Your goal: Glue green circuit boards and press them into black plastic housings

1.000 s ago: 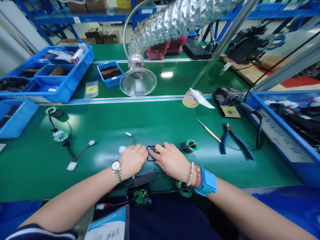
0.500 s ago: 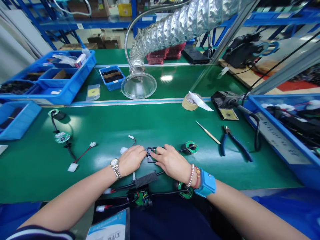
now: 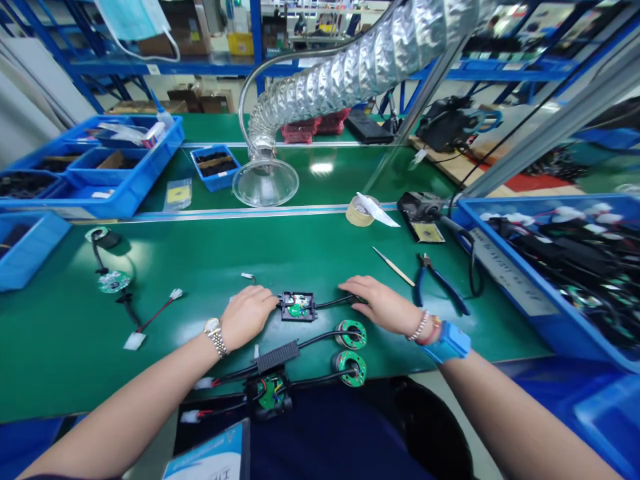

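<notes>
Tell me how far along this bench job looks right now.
Looks done: a wired unit near the bench edge, its box cabled to a green ring board; the blue bin holds similar-looking units. In hand: the left hand sits at the lidless black box, and the right hand rests on its cable. Apparently left: a loose red-wire lead and a round green board.

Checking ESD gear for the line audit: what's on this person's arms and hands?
No gloves, and the forearms are bare. The left hand has a two-tone metal wristwatch on a link bracelet. The right hand has a white bead bracelet, a red-and-gold bracelet and a wide blue wrist strap.
</notes>
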`<state>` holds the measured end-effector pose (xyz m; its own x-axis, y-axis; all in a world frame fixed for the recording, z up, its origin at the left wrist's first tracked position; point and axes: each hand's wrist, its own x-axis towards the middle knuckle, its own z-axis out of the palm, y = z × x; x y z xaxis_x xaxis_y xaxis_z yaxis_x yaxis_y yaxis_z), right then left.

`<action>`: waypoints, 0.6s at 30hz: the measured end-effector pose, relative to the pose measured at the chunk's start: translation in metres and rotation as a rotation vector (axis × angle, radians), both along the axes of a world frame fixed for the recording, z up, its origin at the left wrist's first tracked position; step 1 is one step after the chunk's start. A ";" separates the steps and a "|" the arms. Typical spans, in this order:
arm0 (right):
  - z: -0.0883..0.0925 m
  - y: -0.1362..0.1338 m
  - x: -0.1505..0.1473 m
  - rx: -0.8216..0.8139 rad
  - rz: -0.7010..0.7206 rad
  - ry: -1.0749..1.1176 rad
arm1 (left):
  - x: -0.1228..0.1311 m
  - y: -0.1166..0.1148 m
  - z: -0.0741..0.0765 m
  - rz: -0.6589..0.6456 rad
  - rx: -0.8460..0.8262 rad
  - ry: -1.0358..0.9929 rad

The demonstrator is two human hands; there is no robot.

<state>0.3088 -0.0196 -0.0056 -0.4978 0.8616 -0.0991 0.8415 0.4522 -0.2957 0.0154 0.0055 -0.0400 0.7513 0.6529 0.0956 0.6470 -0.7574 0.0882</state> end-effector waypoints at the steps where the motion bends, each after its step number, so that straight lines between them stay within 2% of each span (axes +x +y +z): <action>1: -0.001 -0.003 0.003 -0.006 -0.016 0.026 | 0.002 0.000 0.006 -0.002 0.015 -0.017; 5: 0.012 -0.032 0.010 0.027 -0.050 0.095 | 0.006 -0.016 0.048 -0.057 0.105 -0.129; 7: 0.019 -0.053 0.011 0.024 -0.031 0.082 | 0.005 -0.033 0.071 -0.121 0.099 -0.138; 9: 0.021 -0.072 0.007 -0.006 -0.032 0.060 | 0.000 -0.051 0.085 -0.168 0.046 -0.113; 11: 0.017 -0.084 0.000 -0.047 -0.057 0.044 | -0.009 -0.062 0.087 -0.170 -0.006 -0.098; 15: 0.009 -0.089 -0.015 -0.098 0.002 0.069 | -0.026 -0.070 0.071 -0.092 -0.052 -0.118; 18: 0.006 -0.091 -0.023 -0.043 0.068 0.102 | -0.028 -0.074 0.061 -0.032 -0.088 -0.127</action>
<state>0.2861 -0.1102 0.0005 -0.5641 0.8217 -0.0815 0.7740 0.4918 -0.3987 -0.0131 -0.0683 0.0212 0.7575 0.6389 0.1343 0.6022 -0.7632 0.2345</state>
